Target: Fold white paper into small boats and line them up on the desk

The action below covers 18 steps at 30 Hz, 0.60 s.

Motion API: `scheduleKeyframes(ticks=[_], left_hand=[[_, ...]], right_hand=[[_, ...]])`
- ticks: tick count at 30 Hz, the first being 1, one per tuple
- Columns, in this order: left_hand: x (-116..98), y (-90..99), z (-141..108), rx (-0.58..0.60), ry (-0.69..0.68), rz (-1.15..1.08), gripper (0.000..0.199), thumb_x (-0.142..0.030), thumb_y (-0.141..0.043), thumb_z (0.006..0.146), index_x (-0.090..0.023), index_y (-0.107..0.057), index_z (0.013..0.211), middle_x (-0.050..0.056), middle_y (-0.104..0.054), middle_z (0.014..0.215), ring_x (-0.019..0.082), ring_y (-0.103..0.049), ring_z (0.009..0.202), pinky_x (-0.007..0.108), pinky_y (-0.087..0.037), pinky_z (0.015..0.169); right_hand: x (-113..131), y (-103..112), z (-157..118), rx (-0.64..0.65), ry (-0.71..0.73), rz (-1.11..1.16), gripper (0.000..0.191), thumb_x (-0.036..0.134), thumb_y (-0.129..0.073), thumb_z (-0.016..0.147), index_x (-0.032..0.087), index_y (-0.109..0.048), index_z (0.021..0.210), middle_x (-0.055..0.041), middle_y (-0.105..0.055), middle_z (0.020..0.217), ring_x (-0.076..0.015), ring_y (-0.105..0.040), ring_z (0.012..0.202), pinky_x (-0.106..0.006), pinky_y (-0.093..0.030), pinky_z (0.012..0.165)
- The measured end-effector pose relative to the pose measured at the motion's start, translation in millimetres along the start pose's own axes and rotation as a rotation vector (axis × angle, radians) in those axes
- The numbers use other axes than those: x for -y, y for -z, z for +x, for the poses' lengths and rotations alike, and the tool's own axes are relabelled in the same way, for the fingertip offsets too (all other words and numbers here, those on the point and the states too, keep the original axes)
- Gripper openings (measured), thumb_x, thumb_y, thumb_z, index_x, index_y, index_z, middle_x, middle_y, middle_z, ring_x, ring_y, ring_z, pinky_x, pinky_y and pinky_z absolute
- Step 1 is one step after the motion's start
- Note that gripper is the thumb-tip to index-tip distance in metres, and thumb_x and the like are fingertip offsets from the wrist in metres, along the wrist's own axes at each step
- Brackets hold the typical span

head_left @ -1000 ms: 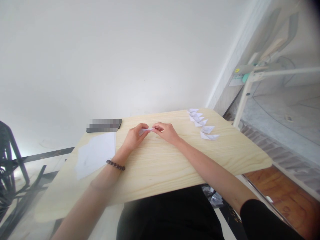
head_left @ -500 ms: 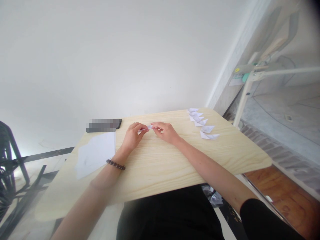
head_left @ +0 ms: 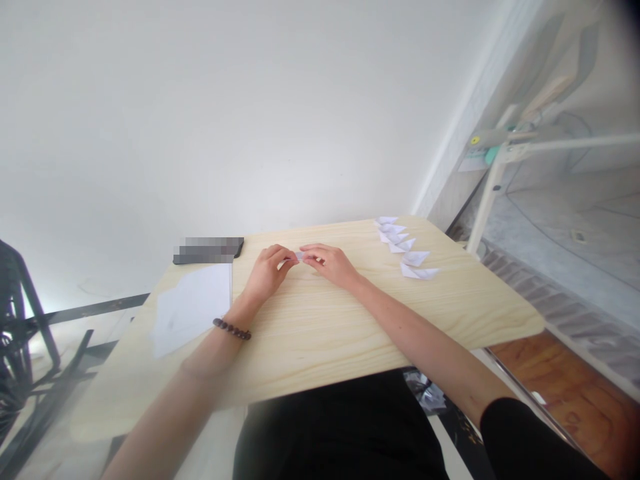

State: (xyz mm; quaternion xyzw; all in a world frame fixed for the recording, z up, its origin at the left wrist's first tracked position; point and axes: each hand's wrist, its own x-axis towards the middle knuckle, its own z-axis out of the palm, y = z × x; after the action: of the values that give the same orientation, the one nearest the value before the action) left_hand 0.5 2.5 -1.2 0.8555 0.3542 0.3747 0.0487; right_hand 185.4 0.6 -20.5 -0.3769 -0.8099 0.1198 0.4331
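Note:
A small folded piece of white paper is pinched between both hands over the middle of the wooden table. My left hand, with a dark bead bracelet on the wrist, grips its left end between thumb and fingers. At the other end, my right hand closes thumb and fingertips on the paper. Most of the paper is hidden by the fingers, so its full shape cannot be made out. Several folded white paper boats stand in a slanting row to the right of my right hand.
Left of my left hand lies a stack of white paper sheets, with a dark phone-like object, partly blurred out, behind it. A white wall rises behind the table. To the right stands a white metal frame.
My fingers have shifted slightly on the paper, and my left fingertips are a little nearer the right ones. The paper boats and the stack of sheets are unmoved.

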Motion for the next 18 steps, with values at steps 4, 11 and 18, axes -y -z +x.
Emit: scheduleKeyframes(ticks=[4, 11, 18], left_hand=[[-0.1, -1.1, -0.2, 0.013, 0.001, -0.052, 0.013, -0.026, -0.046, 0.081, -0.017, -0.056, 0.079, 0.004, -0.056, 0.082, 0.014, -0.053, 0.078, 0.027, -0.042, 0.072], [3.4, -3.7, -0.1, 0.027, 0.006, -0.044, 0.015, -0.02, -0.045, 0.08, -0.018, -0.057, 0.09, 0.005, -0.057, 0.09, 0.014, -0.054, 0.082, 0.027, -0.043, 0.074], [5.6, -3.6, 0.0, -0.011, -0.011, 0.001, 0.02, -0.024, -0.045, 0.082, -0.019, -0.058, 0.095, 0.006, -0.058, 0.102, 0.016, -0.055, 0.093, 0.029, -0.043, 0.082]], right_hand=[[1.0, 0.0, 0.7, 0.014, 0.012, -0.029, 0.02, 0.025, -0.043, 0.082, 0.02, -0.06, 0.089, -0.0029, -0.059, 0.105, -0.0127, -0.055, 0.094, -0.024, -0.046, 0.076], [-6.1, -2.7, 1.6, -0.026, 0.007, -0.047, 0.02, 0.025, -0.044, 0.082, 0.02, -0.06, 0.093, -0.0028, -0.064, 0.095, -0.0128, -0.058, 0.087, -0.025, -0.043, 0.08], [-6.5, -1.6, 1.0, -0.028, 0.007, -0.068, 0.019, 0.026, -0.044, 0.083, 0.02, -0.06, 0.091, -0.0015, -0.065, 0.09, -0.0119, -0.058, 0.082, -0.022, -0.042, 0.076]])
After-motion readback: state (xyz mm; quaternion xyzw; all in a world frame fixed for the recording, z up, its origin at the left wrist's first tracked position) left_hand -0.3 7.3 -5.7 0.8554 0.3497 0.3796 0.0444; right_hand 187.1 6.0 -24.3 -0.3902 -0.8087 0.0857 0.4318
